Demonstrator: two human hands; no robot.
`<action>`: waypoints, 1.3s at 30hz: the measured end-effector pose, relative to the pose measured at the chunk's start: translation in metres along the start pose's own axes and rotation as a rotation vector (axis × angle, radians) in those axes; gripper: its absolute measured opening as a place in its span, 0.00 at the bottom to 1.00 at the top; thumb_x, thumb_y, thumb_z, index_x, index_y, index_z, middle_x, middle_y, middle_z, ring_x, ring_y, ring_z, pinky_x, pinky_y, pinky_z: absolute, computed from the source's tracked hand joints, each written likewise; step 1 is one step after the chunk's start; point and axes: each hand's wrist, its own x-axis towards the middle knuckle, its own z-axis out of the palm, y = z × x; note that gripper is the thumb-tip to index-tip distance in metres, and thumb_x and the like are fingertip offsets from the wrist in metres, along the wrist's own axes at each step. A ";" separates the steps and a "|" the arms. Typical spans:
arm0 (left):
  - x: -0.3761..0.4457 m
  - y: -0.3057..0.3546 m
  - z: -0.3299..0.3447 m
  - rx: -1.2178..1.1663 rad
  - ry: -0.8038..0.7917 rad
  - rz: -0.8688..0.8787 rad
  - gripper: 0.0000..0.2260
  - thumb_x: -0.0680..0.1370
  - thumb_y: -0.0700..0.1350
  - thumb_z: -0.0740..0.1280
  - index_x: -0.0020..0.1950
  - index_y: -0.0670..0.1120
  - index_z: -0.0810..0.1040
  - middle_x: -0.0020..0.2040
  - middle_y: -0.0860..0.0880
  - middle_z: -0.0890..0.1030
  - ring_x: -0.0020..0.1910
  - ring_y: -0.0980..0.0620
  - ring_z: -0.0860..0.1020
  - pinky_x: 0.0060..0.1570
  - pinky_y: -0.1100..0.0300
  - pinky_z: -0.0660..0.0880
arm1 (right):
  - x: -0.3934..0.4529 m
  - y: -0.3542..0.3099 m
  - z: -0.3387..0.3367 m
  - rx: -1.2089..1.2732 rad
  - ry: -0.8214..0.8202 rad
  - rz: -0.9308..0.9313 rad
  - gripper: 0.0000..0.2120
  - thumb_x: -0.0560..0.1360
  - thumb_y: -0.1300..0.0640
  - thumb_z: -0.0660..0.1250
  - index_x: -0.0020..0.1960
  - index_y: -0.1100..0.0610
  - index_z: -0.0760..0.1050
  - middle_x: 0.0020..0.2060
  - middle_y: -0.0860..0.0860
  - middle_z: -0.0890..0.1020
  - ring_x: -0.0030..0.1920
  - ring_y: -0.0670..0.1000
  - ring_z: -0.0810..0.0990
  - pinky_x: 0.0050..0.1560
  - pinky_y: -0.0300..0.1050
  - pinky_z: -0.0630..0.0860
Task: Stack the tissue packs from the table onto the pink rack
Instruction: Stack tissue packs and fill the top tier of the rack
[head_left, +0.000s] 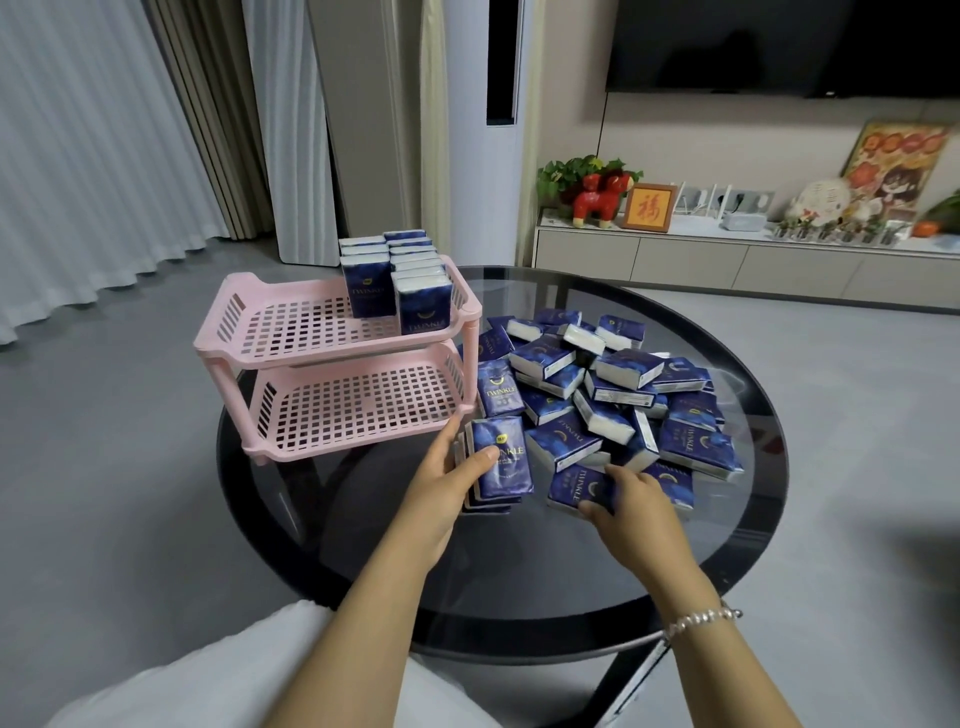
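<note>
A two-tier pink rack (249, 332) stands on the left of the round dark glass table (519, 587). Several blue tissue packs (395, 280) stand upright in two rows at the right end of its top shelf; the lower shelf holds nothing. A loose heap of blue tissue packs (613, 395) lies to the rack's right. My left hand (441, 488) grips a small upright bundle of packs (501, 462) just in front of the rack's right corner. My right hand (631, 499) pinches one flat pack (574, 488) at the heap's near edge.
A low TV cabinet (727, 265) with ornaments runs along the far wall under a dark screen. Curtains hang at the left. A white tower unit (498, 135) stands behind the table. My white-clad knee (249, 670) is at the bottom left.
</note>
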 end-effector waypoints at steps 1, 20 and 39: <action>0.000 -0.001 0.000 -0.002 0.001 0.003 0.28 0.75 0.38 0.69 0.73 0.52 0.66 0.65 0.53 0.77 0.63 0.56 0.75 0.64 0.59 0.69 | -0.001 0.000 -0.001 0.040 -0.009 0.015 0.31 0.73 0.51 0.69 0.71 0.59 0.63 0.64 0.59 0.70 0.64 0.59 0.70 0.62 0.47 0.68; -0.019 0.007 -0.012 0.190 0.047 0.033 0.22 0.67 0.54 0.74 0.55 0.74 0.73 0.70 0.58 0.71 0.69 0.58 0.68 0.71 0.52 0.63 | -0.016 -0.012 -0.014 0.619 -0.017 -0.332 0.16 0.78 0.64 0.62 0.62 0.49 0.67 0.52 0.43 0.75 0.49 0.32 0.76 0.46 0.26 0.72; -0.029 0.009 -0.020 0.250 -0.147 0.061 0.45 0.65 0.44 0.75 0.76 0.56 0.56 0.60 0.62 0.78 0.60 0.62 0.76 0.61 0.61 0.72 | 0.003 -0.058 0.002 0.790 -0.235 -0.425 0.24 0.70 0.55 0.73 0.63 0.44 0.73 0.58 0.46 0.79 0.57 0.47 0.78 0.59 0.45 0.75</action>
